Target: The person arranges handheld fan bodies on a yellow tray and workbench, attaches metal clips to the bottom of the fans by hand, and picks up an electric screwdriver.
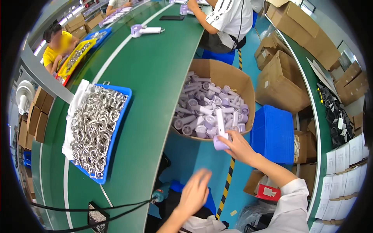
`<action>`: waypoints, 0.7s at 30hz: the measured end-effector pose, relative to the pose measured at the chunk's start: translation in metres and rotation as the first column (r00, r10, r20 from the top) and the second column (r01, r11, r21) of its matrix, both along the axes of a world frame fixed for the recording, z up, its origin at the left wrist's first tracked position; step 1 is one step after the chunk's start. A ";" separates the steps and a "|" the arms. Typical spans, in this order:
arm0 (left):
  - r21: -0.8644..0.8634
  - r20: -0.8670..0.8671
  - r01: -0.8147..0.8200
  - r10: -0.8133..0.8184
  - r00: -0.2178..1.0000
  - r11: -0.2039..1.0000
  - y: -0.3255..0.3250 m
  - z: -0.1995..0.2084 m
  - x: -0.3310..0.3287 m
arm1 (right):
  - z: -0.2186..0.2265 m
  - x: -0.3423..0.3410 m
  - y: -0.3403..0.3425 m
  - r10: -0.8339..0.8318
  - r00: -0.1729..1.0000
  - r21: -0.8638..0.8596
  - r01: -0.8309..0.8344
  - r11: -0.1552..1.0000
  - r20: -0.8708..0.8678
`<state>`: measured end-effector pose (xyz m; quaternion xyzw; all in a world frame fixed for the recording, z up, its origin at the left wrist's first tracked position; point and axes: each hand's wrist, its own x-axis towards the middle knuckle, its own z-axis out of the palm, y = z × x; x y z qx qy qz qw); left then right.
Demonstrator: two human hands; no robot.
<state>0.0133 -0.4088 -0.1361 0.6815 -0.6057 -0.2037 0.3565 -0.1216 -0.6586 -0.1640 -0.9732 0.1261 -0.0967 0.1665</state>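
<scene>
My right hand [239, 146] is closed around the lilac round head of a handheld fan [220, 123], whose white handle points up and away. It holds the fan over the near edge of a cardboard box [243, 83] full of similar lilac-and-white fan pieces [198, 110]. My left hand [194, 192] is lower, near my lap and right of the green table's edge; motion smears its fingers, and I make out nothing in it. Near that hand, a teal tool [160, 194] with a black cable lies by the table edge.
On the green table [147, 85], a blue tray [126, 97] holds shiny metal rings. A black box of small parts [97, 217] sits near cables. A blue crate [274, 134] stands right of the cardboard box. Co-workers sit farther along; a lone fan [145, 31] lies there.
</scene>
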 end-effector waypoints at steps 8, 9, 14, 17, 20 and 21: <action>0.148 0.652 0.140 -0.203 0.731 0.979 -0.055 -0.027 0.010 | 0.013 -0.047 0.070 0.432 0.882 -0.315 -0.472 0.824 -0.191; 0.087 0.696 0.151 -0.168 0.698 0.985 -0.053 -0.037 0.009 | 0.006 -0.049 0.075 0.472 0.863 -0.318 -0.505 0.802 -0.180; 0.214 0.567 0.115 -0.219 0.794 0.970 -0.020 -0.063 0.010 | -0.006 -0.047 0.060 0.468 0.881 0.009 -0.468 0.884 -0.077; 0.196 0.568 -0.049 -0.073 0.820 0.979 0.008 -0.055 0.007 | -0.025 -0.027 0.001 0.135 0.981 0.213 -0.103 0.972 -0.138; 0.160 0.556 -0.101 -0.005 0.832 0.982 0.034 -0.028 0.001 | -0.083 0.005 -0.063 -0.059 0.994 0.049 0.064 0.997 -0.098; 0.140 0.571 -0.127 0.025 0.821 0.982 0.046 -0.020 -0.002 | -0.110 0.023 -0.076 -0.124 0.988 0.088 0.132 0.987 -0.096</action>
